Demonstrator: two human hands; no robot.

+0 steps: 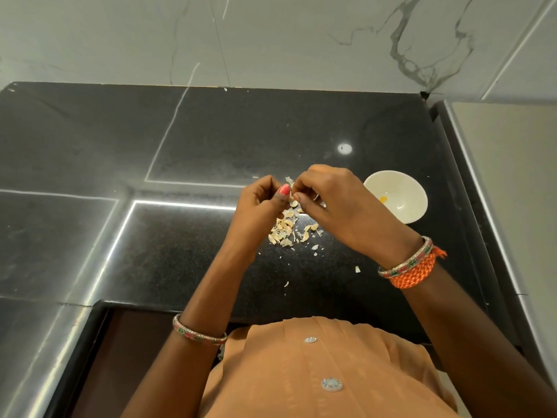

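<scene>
Above bench (211,131), left hand (265,200) grip pinched garlic clove (294,203) steady; right hand (337,203) grip nipped its skin, likely to strip it. Directly beneath, pile of cloves and skins (286,230) caught peel. Near right, white bowl (417,188) stood, probably for peeled cloves.

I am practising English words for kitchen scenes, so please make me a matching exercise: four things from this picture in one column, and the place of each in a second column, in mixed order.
1. garlic clove
2. white bowl
3. pile of cloves and skins
4. orange braided band

a. round the wrist of the right hand
b. on the black counter, below the hands
c. pinched between the left hand and the right hand
d. on the counter, right of the hands

Pairs: 1-c, 2-d, 3-b, 4-a.
</scene>
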